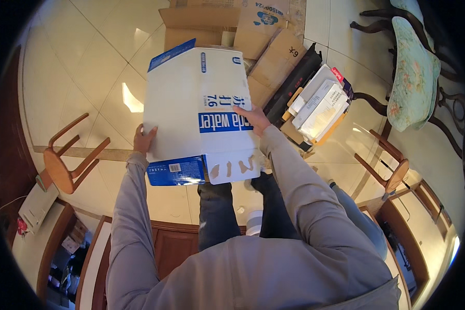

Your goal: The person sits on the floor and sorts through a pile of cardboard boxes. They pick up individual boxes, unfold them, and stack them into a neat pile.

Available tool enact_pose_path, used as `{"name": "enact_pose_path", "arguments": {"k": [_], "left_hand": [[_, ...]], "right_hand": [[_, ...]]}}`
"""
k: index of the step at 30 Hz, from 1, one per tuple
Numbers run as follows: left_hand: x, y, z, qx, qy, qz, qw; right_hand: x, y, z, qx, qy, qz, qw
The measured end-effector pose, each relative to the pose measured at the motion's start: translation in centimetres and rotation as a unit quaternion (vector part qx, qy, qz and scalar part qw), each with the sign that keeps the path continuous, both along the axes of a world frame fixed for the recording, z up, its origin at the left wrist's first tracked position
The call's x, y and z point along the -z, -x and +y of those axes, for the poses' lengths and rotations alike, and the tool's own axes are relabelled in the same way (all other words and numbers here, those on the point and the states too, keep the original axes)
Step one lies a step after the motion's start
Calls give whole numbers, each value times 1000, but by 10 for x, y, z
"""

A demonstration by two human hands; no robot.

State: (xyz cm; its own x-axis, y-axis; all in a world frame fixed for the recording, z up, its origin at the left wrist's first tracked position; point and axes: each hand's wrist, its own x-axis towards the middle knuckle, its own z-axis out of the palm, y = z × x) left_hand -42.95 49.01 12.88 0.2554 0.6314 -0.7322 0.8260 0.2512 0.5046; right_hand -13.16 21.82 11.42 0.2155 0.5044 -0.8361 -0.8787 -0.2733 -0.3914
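Note:
A flattened white and blue drink carton is held up in front of me above the tiled floor. Its blue flaps stick out at the far left corner and along the near edge, and one near white flap shows torn brown patches. My left hand grips the carton's left edge, thumb on the top face and fingers partly hidden at the rim. On the right edge, my right hand has its thumb and a finger over the printed face, the other fingers out of sight underneath.
Beyond the carton, brown cardboard boxes lie on the floor. To the right sit a long black box and a stack of flattened white packages. Wooden stools stand at left and right; a chair with a floral seat is far right.

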Motion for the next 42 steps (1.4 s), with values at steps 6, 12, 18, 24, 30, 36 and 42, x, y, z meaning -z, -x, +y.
{"name": "enact_pose_path", "arguments": {"k": [6, 12, 18, 24, 30, 36, 42], "left_hand": [[65, 35, -2, -92, -42, 6, 995], [157, 69, -14, -180, -49, -63, 980], [250, 82, -24, -173, -50, -58, 982], [283, 51, -71, -140, -77, -149, 976], [280, 40, -94, 121, -378, 92, 913], [178, -28, -173, 410, -348, -137, 832], [209, -19, -196, 447, -375, -50, 810]], "right_hand": [[85, 16, 38, -27, -29, -100, 994], [134, 11, 71, -68, -41, -130, 988], [220, -2, 77, -110, -101, -172, 974], [254, -22, 78, -177, -48, -309, 933], [248, -16, 75, -211, -52, -326, 920], [262, -11, 68, -254, 1, -446, 858], [225, 0, 72, -298, 50, -494, 815]]}}
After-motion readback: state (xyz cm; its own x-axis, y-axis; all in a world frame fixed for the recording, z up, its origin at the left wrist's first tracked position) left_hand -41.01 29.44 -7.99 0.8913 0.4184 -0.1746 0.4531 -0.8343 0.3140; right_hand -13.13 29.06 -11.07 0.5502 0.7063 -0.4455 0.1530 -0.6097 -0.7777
